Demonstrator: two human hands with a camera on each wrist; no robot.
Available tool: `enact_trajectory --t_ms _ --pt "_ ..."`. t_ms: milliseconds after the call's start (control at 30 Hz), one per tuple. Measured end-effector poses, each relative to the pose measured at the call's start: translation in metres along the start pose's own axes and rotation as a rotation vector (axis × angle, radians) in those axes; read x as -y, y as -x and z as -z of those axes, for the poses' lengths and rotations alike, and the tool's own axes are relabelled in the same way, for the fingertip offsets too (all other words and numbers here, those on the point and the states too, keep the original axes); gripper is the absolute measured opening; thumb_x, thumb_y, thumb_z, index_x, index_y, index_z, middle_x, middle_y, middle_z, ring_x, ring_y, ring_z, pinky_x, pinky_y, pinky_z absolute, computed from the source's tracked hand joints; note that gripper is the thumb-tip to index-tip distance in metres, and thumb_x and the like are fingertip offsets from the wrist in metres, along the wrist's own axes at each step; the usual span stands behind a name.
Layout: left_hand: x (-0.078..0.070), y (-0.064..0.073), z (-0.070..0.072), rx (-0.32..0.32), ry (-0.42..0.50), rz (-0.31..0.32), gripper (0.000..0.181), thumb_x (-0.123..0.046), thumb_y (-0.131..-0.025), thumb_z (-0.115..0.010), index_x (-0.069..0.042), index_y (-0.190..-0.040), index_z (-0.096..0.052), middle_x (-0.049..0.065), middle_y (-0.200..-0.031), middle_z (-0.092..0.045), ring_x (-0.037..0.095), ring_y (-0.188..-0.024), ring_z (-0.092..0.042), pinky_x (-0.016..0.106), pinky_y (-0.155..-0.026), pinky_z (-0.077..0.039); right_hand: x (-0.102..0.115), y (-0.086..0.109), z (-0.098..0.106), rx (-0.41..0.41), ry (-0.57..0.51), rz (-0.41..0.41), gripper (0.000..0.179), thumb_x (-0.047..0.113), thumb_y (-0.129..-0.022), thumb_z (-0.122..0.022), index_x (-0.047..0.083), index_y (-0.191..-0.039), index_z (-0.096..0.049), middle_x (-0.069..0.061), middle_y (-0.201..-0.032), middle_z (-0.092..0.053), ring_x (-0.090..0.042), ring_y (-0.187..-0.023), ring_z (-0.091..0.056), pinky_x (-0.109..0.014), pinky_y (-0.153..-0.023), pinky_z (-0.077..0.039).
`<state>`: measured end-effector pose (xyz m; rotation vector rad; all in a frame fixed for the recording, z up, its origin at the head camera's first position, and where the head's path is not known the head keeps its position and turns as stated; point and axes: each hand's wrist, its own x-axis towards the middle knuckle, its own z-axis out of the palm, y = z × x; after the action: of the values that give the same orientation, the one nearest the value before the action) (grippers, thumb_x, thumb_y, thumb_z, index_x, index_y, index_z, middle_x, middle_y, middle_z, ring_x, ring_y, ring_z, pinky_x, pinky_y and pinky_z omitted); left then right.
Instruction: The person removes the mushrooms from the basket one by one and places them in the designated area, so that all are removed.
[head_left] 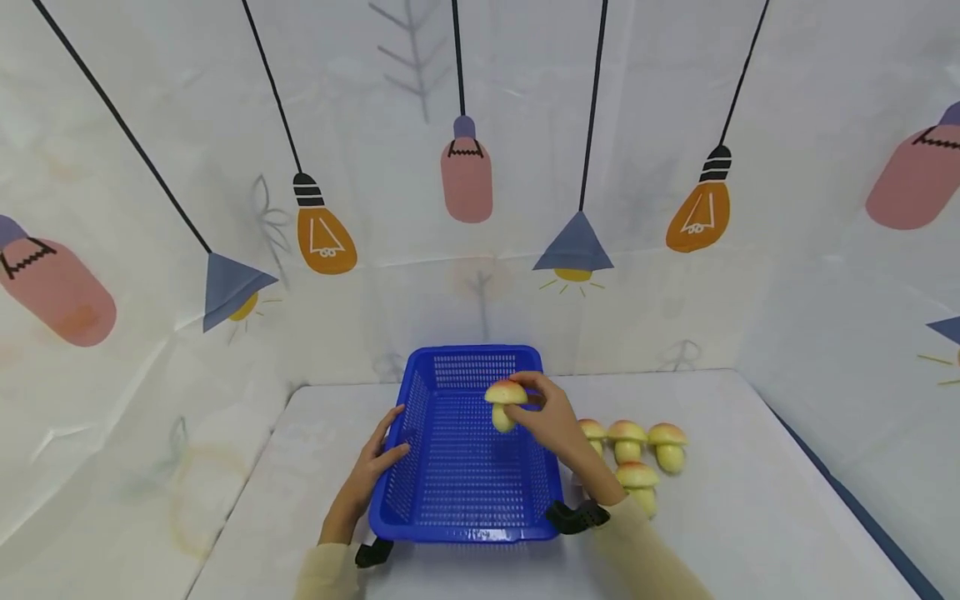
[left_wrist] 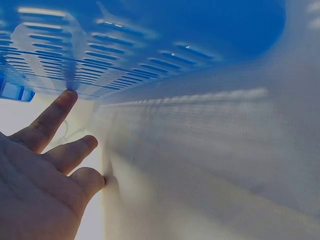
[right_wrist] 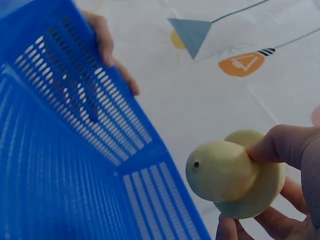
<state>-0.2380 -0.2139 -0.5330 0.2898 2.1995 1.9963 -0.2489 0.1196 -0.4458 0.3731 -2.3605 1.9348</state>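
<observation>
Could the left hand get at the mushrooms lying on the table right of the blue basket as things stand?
Probably not easily. The left hand rests on the blue basket's left wall, while the mushrooms lie beyond its right side, with the basket and the right hand holding a mushroom between.

A blue basket [head_left: 420,400] of glossy moulded plastic, its walls and floor pierced with fine slots, sits on a desk [head_left: 750,500] under smooth, matt white sheeting with a faint woven grain. The toy mushroom [head_left: 505,402] pinched by the fingers [right_wrist: 272,147] looks like smooth, softly matt plastic or rubber, as do the spare mushrooms [head_left: 637,450]. The backdrop [head_left: 525,125] appears thin, creased printed sheet with a slight sheen
</observation>
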Motion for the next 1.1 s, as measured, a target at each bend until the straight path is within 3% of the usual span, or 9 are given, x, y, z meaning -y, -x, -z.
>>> enact_trajectory --t_ms 267,633,867,1100 --pt "-0.001 -0.002 0.000 -0.001 -0.011 -0.012 0.069 -0.023 -0.103 -0.054 -0.032 -0.164 -0.023 0.030 -0.159 -0.033 0.045 -0.126 -0.057 0.054 -0.094 -0.055 -0.011 0.036 0.046 -0.066 0.072 0.040 0.048 0.012 -0.092 -0.076 0.006 -0.136 -0.060 -0.013 -0.137 -0.063 -0.035 -0.122 -0.063 -0.025 -0.083 -0.056" --pt "-0.002 -0.003 -0.002 -0.017 -0.019 -0.007 0.069 -0.024 -0.102 -0.055 -0.033 -0.163 -0.024 0.030 -0.158 -0.035 0.043 -0.122 -0.059 0.053 -0.092 -0.057 -0.020 0.077 0.101 -0.129 0.119 0.096 0.044 0.007 -0.095 -0.073 0.002 -0.136 -0.058 -0.016 -0.135 -0.061 0.003 -0.109 -0.062 -0.023 -0.082 -0.057" --pt "0.001 -0.004 -0.005 -0.015 0.000 -0.004 0.069 -0.024 -0.103 -0.055 -0.033 -0.163 -0.024 0.030 -0.160 -0.033 0.046 -0.125 -0.057 0.055 -0.093 -0.056 -0.026 0.095 0.132 -0.160 0.217 0.133 0.044 0.003 -0.093 -0.073 0.002 -0.135 -0.059 0.008 -0.127 -0.063 0.004 -0.109 -0.062 -0.021 -0.081 -0.057" --pt "0.003 0.001 -0.005 -0.037 0.004 0.014 0.068 -0.023 -0.103 -0.055 -0.033 -0.163 -0.025 0.028 -0.162 -0.030 0.046 -0.127 -0.056 0.057 -0.093 -0.056 -0.029 0.112 0.152 -0.215 0.306 0.081 0.046 0.008 -0.094 -0.075 0.003 -0.136 -0.057 0.019 -0.127 -0.057 0.012 -0.109 -0.057 -0.017 -0.079 -0.054"
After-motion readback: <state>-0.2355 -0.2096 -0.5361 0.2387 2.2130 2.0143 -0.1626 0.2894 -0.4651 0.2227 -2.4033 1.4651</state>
